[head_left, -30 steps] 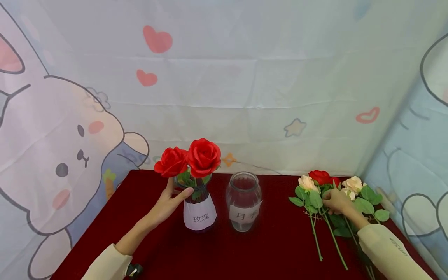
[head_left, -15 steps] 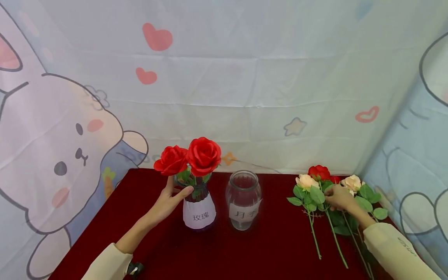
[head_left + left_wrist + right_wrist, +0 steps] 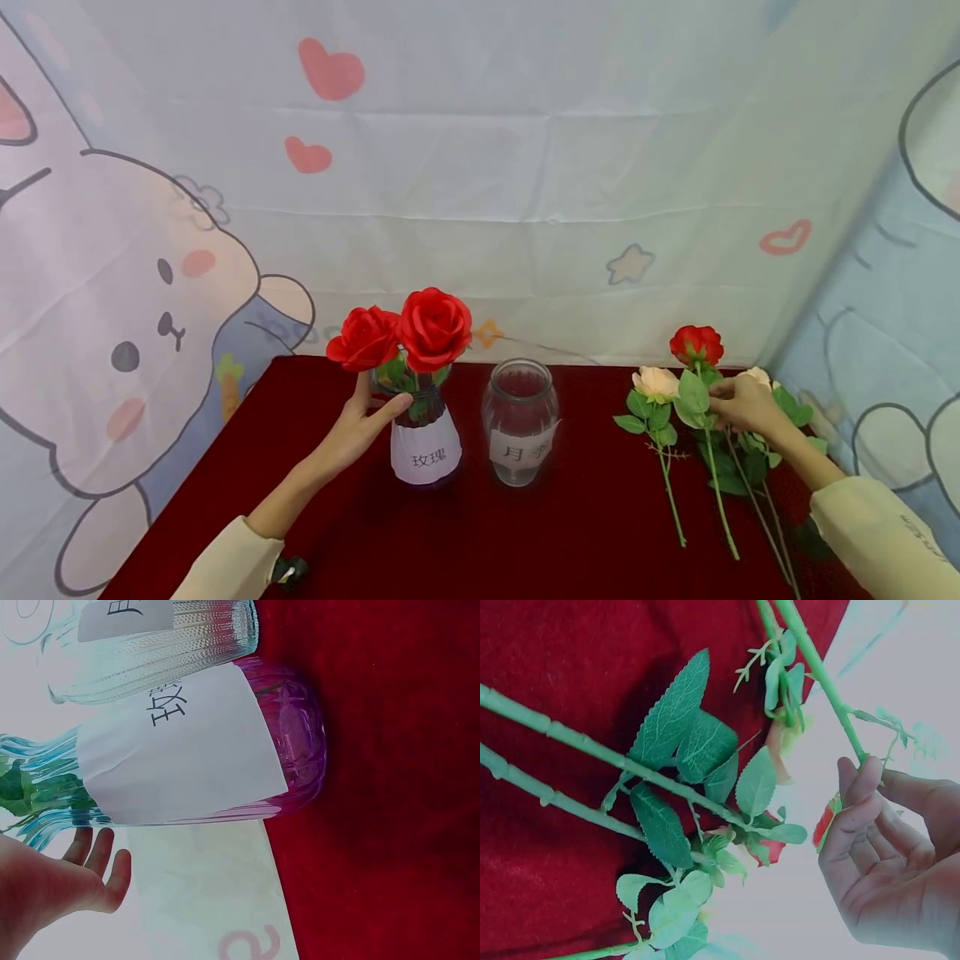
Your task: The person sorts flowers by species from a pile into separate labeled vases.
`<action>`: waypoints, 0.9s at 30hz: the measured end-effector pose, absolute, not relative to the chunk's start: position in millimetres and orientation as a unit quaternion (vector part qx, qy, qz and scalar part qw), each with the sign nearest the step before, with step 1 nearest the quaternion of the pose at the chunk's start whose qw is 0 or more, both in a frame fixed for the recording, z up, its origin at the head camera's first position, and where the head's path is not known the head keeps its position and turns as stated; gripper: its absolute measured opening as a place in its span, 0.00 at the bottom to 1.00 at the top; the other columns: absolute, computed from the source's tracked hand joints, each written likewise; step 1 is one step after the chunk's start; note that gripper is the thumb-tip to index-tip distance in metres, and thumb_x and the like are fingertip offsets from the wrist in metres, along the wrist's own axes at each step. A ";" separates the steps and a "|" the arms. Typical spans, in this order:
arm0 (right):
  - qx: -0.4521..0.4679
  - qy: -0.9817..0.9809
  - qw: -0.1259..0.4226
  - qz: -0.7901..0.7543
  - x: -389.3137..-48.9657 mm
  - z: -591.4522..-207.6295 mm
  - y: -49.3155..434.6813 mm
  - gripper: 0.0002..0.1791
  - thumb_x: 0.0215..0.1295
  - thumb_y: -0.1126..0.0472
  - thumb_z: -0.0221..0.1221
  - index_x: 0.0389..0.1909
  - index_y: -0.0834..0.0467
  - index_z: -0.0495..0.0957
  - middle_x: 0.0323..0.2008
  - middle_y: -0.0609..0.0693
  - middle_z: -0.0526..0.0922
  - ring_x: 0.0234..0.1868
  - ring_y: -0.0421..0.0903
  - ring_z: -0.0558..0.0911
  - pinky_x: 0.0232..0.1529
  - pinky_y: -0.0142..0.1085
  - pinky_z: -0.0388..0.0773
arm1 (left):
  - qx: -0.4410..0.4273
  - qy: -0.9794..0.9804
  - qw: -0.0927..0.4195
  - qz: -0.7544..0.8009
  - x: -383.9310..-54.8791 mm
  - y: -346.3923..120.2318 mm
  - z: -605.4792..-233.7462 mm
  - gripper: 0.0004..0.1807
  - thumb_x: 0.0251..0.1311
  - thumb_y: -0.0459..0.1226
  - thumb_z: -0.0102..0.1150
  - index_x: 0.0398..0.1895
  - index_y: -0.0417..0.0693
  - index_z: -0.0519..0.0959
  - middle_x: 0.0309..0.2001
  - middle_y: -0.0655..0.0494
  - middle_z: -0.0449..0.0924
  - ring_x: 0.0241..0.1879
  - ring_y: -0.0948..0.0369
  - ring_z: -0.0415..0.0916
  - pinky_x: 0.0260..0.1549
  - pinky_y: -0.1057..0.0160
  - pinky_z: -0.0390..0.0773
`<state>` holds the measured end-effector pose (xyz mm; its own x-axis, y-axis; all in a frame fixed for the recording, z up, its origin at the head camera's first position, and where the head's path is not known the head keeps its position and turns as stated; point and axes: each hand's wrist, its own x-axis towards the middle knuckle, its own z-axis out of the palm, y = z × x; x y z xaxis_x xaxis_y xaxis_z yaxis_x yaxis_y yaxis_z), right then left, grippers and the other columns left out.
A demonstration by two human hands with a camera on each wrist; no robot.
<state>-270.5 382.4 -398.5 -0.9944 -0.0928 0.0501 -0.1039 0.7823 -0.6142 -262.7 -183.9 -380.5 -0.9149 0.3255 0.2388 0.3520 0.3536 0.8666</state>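
Red rose point(image 3: 696, 347) at the right of the frame, bloom uppermost; its long axis runs from there down and slightly rightward, the cut stem end pointing toward the bottom edge; whether that end touches the red cloth point(image 3: 585, 517), I cannot tell.

Containers: glass vase point(image 3: 425, 450), left of centre, upright, paper label reading 玫瑰, two red roses point(image 3: 435, 330) standing in its mouth with blooms above the rim, stems and leaves inside the neck; my left wrist view shows its base tinted purple; just beside it, at centre, a clear glass jar point(image 3: 521, 408), upright, labelled 月季.

Grip: my right hand point(image 3: 750, 408) pinches the rose's stem between thumb and fingertips, nearly closed; hold is well up the stem, below the bloom, a large leaf point(image 3: 693, 398) just left of my fingertips, the longer length of stem below them; my left hand point(image 3: 360, 423) is loosely bent about the vase's neck, thumb in front.

Nearby: a cream rose point(image 3: 657, 385) lies left of the held one, bloom toward the back of the cloth; another cream bloom point(image 3: 756, 376) shows behind my right hand; two more stems point(image 3: 585, 742) cross the left of my right wrist view.
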 end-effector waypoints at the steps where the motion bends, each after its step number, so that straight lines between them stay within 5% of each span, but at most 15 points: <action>1: 0.047 -0.943 0.003 0.330 -269.7 -397.2 381.8 0.21 0.72 0.64 0.56 0.53 0.80 0.76 0.42 0.74 0.86 0.23 0.47 0.86 0.22 0.38 0.81 | -0.208 -0.821 0.015 -0.531 -262.7 -183.9 -380.5 0.47 0.75 0.43 0.53 0.83 0.68 0.32 0.79 0.42 0.53 0.68 0.39 0.66 0.62 0.36 0.74; 13: 0.000 -0.891 -0.077 0.448 -257.4 -372.0 368.8 0.29 0.80 0.56 0.51 0.66 0.78 0.67 0.24 0.40 0.83 0.29 0.34 0.81 0.32 0.31 0.79 | -0.206 -0.821 0.010 -0.532 -263.1 -184.1 -380.5 0.47 0.75 0.44 0.52 0.83 0.67 0.31 0.79 0.42 0.52 0.68 0.38 0.66 0.62 0.35 0.73; 27: 0.036 -0.835 -0.022 0.548 -242.1 -346.0 342.0 0.19 0.76 0.60 0.55 0.64 0.61 0.75 0.28 0.39 0.86 0.30 0.35 0.82 0.33 0.29 0.80 | -0.219 -0.815 0.020 -0.536 -263.6 -182.6 -381.7 0.48 0.75 0.42 0.52 0.82 0.69 0.30 0.80 0.43 0.51 0.69 0.43 0.63 0.65 0.35 0.68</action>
<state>-242.1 342.0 -346.0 -0.9965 -0.0835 0.0020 -0.0351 0.3962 -0.9175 -263.6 -182.6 -381.7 -0.9030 0.3363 0.2674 0.3789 0.3296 0.8648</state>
